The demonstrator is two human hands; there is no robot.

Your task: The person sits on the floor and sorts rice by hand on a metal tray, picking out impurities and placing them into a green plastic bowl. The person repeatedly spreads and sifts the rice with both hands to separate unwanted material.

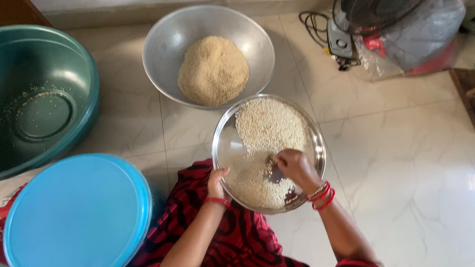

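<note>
Left hand (pixel 216 183) grips steel plate (pixel 225 150) rim; right hand (pixel 296 167) fingers bunched in grain (pixel 269 128), pinch unclear.

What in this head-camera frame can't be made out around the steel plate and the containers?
- Right hand fingertips: curled down into the grains, so whether they pinch anything is hidden.
- Left hand fingers: tucked under the steel plate rim.
- Individual grains: too small to tell their kind or spot impurities.
- Blue lid: covers whatever lies beneath.
- Green tub: cut off by the left edge.
- Fan: cut off at the top edge.
</note>
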